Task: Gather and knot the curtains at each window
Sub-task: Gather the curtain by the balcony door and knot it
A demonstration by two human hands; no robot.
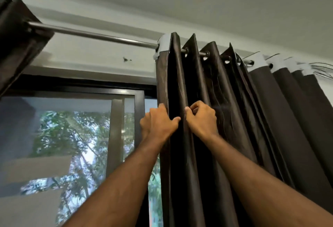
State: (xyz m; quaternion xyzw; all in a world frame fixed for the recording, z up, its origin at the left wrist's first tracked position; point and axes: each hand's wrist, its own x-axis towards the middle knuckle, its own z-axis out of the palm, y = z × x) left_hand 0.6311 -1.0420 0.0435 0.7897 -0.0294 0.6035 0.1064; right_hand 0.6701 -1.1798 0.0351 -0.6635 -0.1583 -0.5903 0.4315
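both arms are raised toward the dark brown curtain [225, 118] on the right side of the window [72, 136]. it hangs in deep folds from a metal rod [93, 34] that runs across the wall just under the ceiling [180, 1], threaded through ringed eyelets along its top edge. a pale grey band shows at the top of the folds where the back of the cloth faces out, and loose threads stick out near the far right end.

the left hand [159, 124] is wrapped round the curtain's leading edge, fingers tucked behind the outermost fold and thumb lying across its front. the right hand [202, 118] sits just beside it, 1 fold over, with fingers curled in and the thumb pressing a ridge of cloth against them, so it is pinching that fold. the 2 hands are close together, with a dark hollow of fabric between them.

a second curtain [16, 34] of the same brown cloth is bunched at the upper left, at the other end of the rod, well apart from the hands. between the 2 the rod is bare.

the wall [100, 57] above the window is pale, with a small dark mark near the middle. the window has a dark frame and a sliding pane; through the glass there are green leaves, tree trunks and bright daylight, with a grey slab-like shape across the lower left.
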